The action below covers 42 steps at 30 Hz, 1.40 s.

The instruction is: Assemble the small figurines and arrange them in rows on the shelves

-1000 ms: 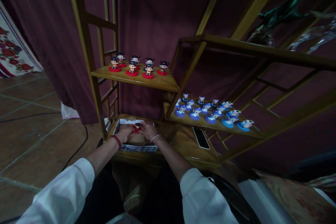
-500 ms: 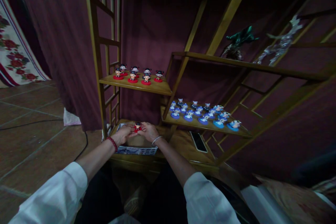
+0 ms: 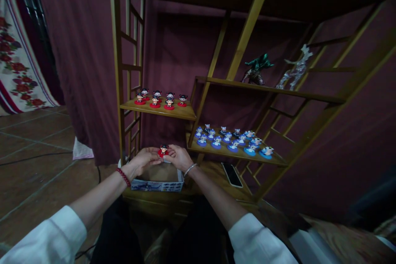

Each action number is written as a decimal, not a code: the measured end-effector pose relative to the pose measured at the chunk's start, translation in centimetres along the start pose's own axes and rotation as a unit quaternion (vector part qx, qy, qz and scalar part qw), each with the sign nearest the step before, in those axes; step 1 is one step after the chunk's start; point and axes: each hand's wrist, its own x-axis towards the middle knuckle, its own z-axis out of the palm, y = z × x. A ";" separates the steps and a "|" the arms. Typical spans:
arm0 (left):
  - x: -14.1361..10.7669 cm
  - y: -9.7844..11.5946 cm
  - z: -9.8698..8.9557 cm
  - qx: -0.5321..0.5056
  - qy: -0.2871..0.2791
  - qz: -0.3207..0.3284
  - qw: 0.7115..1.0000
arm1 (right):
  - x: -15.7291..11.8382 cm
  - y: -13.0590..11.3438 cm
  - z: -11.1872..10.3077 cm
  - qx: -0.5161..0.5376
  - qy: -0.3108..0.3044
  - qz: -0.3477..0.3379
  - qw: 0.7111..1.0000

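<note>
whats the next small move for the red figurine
Probably set the figurine on the upper shelf beside the other red-based figurines. The left hand and right hand hold it above the box, and that shelf carries figures that look just like it.

The person wears a loose white long-sleeved top, and its left sleeve (image 3: 43, 235) and right sleeve (image 3: 258, 241) look soft and wide, gathered into plain, full cuffs. Below the cuffs, the forearms, the left hand (image 3: 144, 160) and the right hand (image 3: 180, 158) are bare. A string of small round red beads, the bracelet (image 3: 123, 177), circles the left wrist, and a thin silver bangle (image 3: 190, 170) sits on the right wrist. Dark trousers (image 3: 116, 235) cover the legs, probably black. A pale shoe (image 3: 157, 244) shows dimly between them, though the poor light hides its details.
</note>
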 end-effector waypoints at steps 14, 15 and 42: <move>-3.6 3.9 2.5 0.061 -0.008 0.102 0.993 | 0.5 -4.8 -4.5 0.053 0.020 -0.020 0.998; -3.8 4.3 2.7 0.065 -0.010 0.114 0.991 | 0.7 -5.1 -4.8 0.053 0.026 -0.022 0.998; -1.8 12.8 9.2 0.192 -0.051 0.199 0.960 | 5.8 -10.4 -11.5 0.065 0.149 0.051 0.985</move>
